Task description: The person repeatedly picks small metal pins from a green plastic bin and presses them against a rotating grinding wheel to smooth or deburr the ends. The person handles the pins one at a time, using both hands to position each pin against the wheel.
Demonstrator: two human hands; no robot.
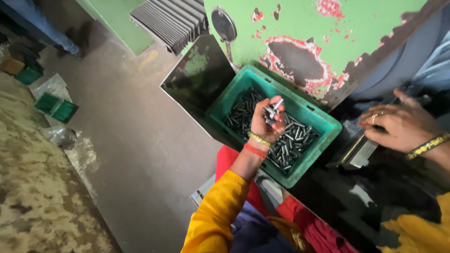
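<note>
Steel pins (273, 108) in left hand (266, 122), green crate (323, 122)

Metal workshop / small factory floor. Heavy green machine body (328, 28) w/ chipped paint, red primer showing. Green plastic crate (323, 122) full of small dark steel pins (295, 140), mass-produced parts. Oily black metal surfaces, ribbed bellows cover (171, 21), stained concrete floor (140, 140), more crates (56, 107) by wall.

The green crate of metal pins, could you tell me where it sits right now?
In the head view the green crate sits centre frame, against the chipped green machine, directly under the left hand holding several metal pins.
</note>
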